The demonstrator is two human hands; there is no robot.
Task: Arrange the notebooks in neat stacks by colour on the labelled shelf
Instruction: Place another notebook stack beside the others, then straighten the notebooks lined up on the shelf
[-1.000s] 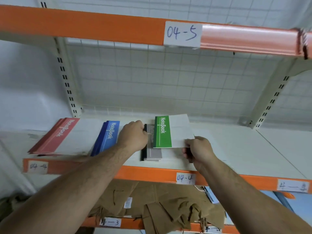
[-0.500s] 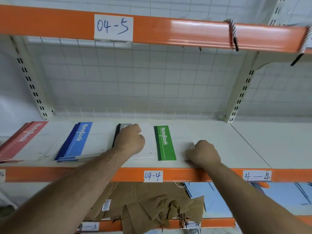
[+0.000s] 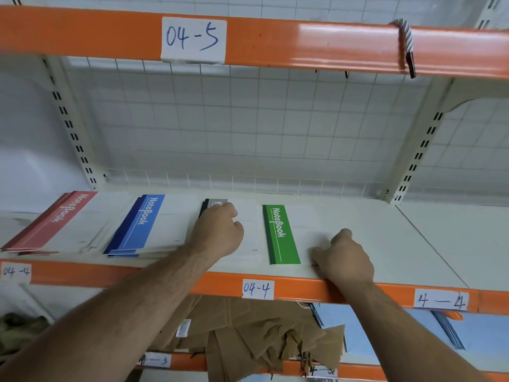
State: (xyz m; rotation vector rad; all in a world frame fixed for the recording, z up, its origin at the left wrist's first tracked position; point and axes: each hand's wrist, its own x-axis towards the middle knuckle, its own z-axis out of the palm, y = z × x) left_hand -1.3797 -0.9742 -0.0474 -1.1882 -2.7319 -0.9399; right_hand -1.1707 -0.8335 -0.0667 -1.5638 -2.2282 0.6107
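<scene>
The green notebook (image 3: 281, 234) lies flat on the shelf (image 3: 385, 244), just above the 04-4 label (image 3: 257, 289). The right hand (image 3: 344, 257) sits on its white cover, fingers curled at the near edge; pinching or just pressing, can't tell. Up-left of the label, the left hand (image 3: 217, 235) is a fist, knuckles on the grey stack (image 3: 214, 203), holding nothing. The blue stack (image 3: 143, 224), then the red stack (image 3: 63, 219), sit farther left.

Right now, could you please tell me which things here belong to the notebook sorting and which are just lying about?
Job: red notebooks, blue notebooks, grey notebooks, green notebook, shelf 04-4, left hand on the grey ones, right hand on the green one.
Lying about: brown bags and blue sheets on the shelf below, rope on the top beam.
</scene>
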